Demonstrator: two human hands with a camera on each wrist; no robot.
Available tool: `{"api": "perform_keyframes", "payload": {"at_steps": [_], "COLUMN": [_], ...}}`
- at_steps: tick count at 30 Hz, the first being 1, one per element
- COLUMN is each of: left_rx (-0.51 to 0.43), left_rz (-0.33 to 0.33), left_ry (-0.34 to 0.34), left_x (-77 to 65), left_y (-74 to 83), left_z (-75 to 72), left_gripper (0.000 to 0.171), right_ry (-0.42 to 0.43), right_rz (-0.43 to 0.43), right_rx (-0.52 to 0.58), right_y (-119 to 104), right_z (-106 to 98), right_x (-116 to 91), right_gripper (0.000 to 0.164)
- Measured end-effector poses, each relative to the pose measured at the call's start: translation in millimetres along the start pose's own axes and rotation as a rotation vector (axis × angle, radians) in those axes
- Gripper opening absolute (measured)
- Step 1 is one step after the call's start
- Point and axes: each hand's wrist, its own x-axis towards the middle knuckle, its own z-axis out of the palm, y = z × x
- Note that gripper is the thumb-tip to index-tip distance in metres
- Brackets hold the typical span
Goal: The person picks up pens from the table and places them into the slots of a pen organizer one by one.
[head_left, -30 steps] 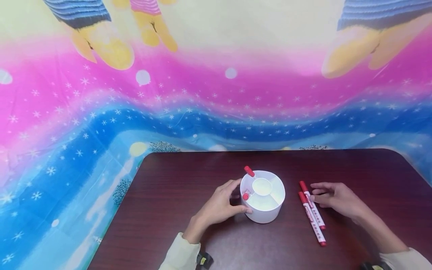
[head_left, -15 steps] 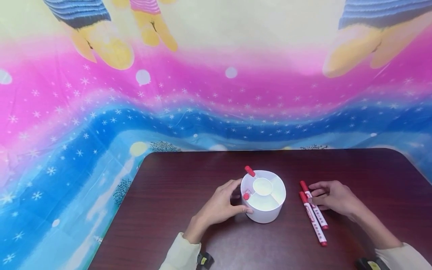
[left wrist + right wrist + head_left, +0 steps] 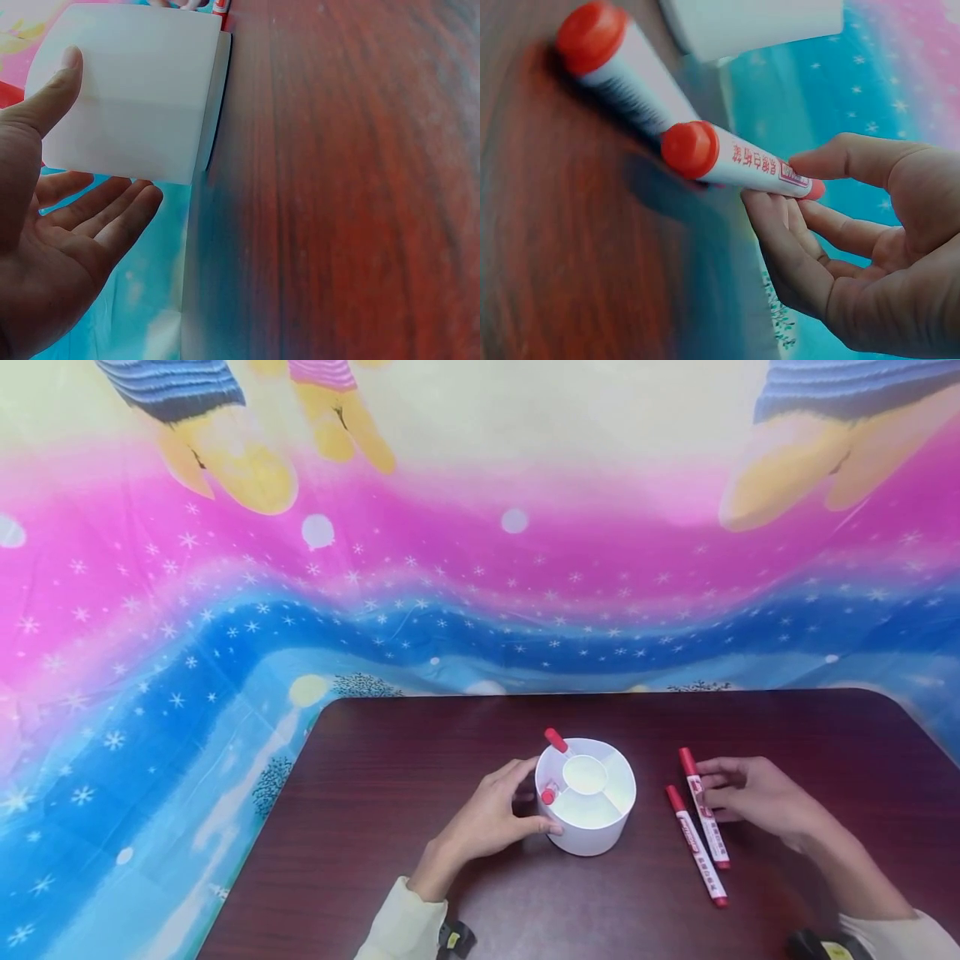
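The left hand (image 3: pixel 489 812) clasps a white container (image 3: pixel 590 841) from its left side, thumb against the near wall. The container stands upright on the desk (image 3: pixel 405 760) and has a round central well with partitions around it. Inside, a leaning marker (image 3: pixel 556 741) projects its red cap past the far-left rim; a low marker (image 3: pixel 548 796) shows a red end at the left. The right hand (image 3: pixel 761 806) maintains a pinch grip, thumb opposing fingers, on a held marker (image 3: pixel 712 831) right of the container. A second marker (image 3: pixel 697 849) lies between the two.
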Motion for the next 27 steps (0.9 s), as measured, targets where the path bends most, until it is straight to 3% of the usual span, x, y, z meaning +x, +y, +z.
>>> {"api": "perform_keyframes", "payload": {"at_steps": [15, 27], "left_rx": [-0.009, -0.004], "left_rz": [-0.018, -0.008], "left_ry": [-0.003, -0.002], "left_x": [-0.4, 0.2], "left_y": [1.2, 1.5], "left_z": [1.0, 0.6], "left_gripper": [0.096, 0.097], "right_ry": [-0.016, 0.006], "right_rz": [-0.102, -0.15], "right_rx": [0.141, 0.141], "right_y": [-31.9, -51.5], "right_z": [13.3, 16.4], "right_x": [-1.8, -2.8], "right_gripper": [0.062, 0.061]}}
